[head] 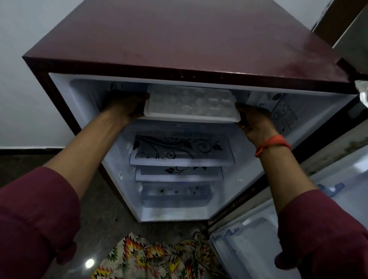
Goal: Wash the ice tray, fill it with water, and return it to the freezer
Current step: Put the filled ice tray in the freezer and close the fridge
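Observation:
A white ice tray point(191, 104) with rounded cells is held level at the mouth of the freezer compartment point(89, 91), at the top of the open maroon fridge point(184, 37). My left hand point(127, 106) grips the tray's left end, partly in shadow. My right hand point(256, 124), with an orange thread band at the wrist, holds the tray's right end. I cannot tell whether the cells hold water or ice.
Below the tray are glass shelves point(182, 152) with a black floral print and a lower drawer point(176, 194). The fridge door point(302, 220) stands open to the right. A patterned cloth point(151, 261) lies on the dark floor. A white wall is on the left.

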`<state>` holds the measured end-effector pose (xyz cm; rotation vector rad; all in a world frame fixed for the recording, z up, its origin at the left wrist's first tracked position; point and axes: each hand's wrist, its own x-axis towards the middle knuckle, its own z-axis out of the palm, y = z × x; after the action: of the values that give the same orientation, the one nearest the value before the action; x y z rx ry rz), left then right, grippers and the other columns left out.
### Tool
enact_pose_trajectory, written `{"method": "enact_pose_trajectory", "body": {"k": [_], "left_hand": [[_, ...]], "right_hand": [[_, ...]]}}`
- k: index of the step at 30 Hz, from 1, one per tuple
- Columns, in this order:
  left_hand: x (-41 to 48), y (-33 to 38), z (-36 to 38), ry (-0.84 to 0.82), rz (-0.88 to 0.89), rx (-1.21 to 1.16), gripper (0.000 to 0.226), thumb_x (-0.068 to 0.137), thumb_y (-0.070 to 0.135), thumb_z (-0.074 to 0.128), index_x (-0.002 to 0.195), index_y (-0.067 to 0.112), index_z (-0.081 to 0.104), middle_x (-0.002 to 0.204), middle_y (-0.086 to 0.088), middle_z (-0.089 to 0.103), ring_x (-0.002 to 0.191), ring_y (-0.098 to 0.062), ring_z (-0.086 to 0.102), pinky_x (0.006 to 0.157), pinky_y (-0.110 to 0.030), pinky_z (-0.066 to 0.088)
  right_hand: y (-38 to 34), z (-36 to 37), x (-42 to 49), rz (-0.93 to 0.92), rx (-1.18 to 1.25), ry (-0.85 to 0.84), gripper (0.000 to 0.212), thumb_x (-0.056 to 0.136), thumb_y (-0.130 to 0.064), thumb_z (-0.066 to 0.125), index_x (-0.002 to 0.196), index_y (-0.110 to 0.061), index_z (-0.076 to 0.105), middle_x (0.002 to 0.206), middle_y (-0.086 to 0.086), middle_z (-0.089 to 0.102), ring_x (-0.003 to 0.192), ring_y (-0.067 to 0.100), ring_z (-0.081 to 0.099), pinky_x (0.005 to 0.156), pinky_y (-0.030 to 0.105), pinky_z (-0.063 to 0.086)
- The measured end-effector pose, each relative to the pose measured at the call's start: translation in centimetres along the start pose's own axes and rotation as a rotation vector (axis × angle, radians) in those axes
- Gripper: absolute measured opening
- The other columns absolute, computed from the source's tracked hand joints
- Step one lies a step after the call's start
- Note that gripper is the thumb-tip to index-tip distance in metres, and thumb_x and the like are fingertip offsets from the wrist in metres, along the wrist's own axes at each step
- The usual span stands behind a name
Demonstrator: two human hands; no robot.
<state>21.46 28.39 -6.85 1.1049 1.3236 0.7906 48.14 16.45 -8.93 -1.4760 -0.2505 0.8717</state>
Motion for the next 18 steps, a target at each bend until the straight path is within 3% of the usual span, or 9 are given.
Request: {"method": "enact_pose_trajectory", "body": {"k": [2, 4, 6, 9, 13, 16, 18], "left_hand": [[0.9, 0.0, 0.2, 0.010, 0.008, 0.026, 0.043, 0.096, 0.024, 0.063, 0.134, 0.007, 0.052, 0.082, 0.001, 0.053, 0.068, -0.006, 0.050, 0.053, -0.013, 0.051], [2.0, -0.1, 0.4, -0.009, 0.016, 0.069, 0.050, 0.098, 0.027, 0.058, 0.142, 0.006, 0.045, 0.100, -0.002, 0.060, 0.082, -0.011, 0.055, 0.059, -0.010, 0.048], [3.1, -0.2, 0.7, 0.023, 0.017, 0.067, 0.048, 0.101, 0.028, 0.054, 0.143, 0.008, 0.043, 0.132, -0.002, 0.056, 0.110, -0.016, 0.055, 0.075, -0.009, 0.042], [3.6, -0.3, 0.8, 0.027, 0.021, 0.050, 0.052, 0.099, 0.028, 0.056, 0.144, 0.007, 0.042, 0.144, -0.006, 0.049, 0.127, -0.020, 0.049, 0.090, -0.014, 0.038], [4.3, -0.5, 1.5, 0.034, 0.047, 0.068, 0.059, 0.096, 0.027, 0.062, 0.146, 0.006, 0.039, 0.142, 0.004, 0.044, 0.121, -0.018, 0.050, 0.075, -0.007, 0.040], [4.3, -0.7, 1.8, 0.034, 0.051, 0.071, 0.056, 0.098, 0.023, 0.058, 0.147, 0.005, 0.036, 0.147, -0.007, 0.045, 0.130, -0.022, 0.047, 0.088, -0.014, 0.037], [4.4, -0.6, 1.9, 0.048, 0.055, 0.077, 0.056, 0.095, 0.020, 0.064, 0.143, 0.003, 0.042, 0.140, -0.008, 0.051, 0.121, -0.022, 0.052, 0.092, -0.020, 0.042]], "right_hand": [[0.0, 0.3, 0.4, -0.008, -0.020, -0.003, 0.032, 0.087, -0.007, 0.073, 0.117, 0.002, 0.066, 0.107, 0.012, 0.067, 0.076, 0.017, 0.065, 0.054, 0.023, 0.058], [0.1, 0.6, 0.9, -0.014, -0.048, -0.008, 0.032, 0.089, -0.006, 0.069, 0.120, 0.004, 0.063, 0.105, 0.010, 0.064, 0.071, 0.013, 0.061, 0.054, 0.021, 0.055], [0.4, 0.6, 1.8, -0.020, -0.068, -0.013, 0.031, 0.095, -0.007, 0.062, 0.123, 0.005, 0.060, 0.115, 0.011, 0.064, 0.074, 0.013, 0.060, 0.065, 0.023, 0.053], [0.8, 0.6, 2.6, -0.027, -0.098, -0.016, 0.034, 0.096, -0.013, 0.060, 0.126, 0.004, 0.059, 0.130, 0.017, 0.062, 0.094, 0.018, 0.060, 0.083, 0.027, 0.055], [0.9, 0.8, 3.3, -0.058, -0.093, 0.047, 0.027, 0.089, -0.008, 0.069, 0.112, 0.003, 0.064, 0.117, 0.016, 0.068, 0.096, 0.023, 0.064, 0.092, 0.037, 0.054], [1.2, 1.1, 3.6, -0.075, -0.167, 0.032, 0.031, 0.092, -0.011, 0.063, 0.120, 0.001, 0.063, 0.120, 0.007, 0.065, 0.107, 0.022, 0.062, 0.099, 0.033, 0.052], [1.6, 1.1, 4.1, -0.088, -0.137, 0.049, 0.025, 0.091, -0.011, 0.065, 0.115, -0.003, 0.067, 0.121, 0.010, 0.067, 0.110, 0.025, 0.064, 0.095, 0.035, 0.055]]}}
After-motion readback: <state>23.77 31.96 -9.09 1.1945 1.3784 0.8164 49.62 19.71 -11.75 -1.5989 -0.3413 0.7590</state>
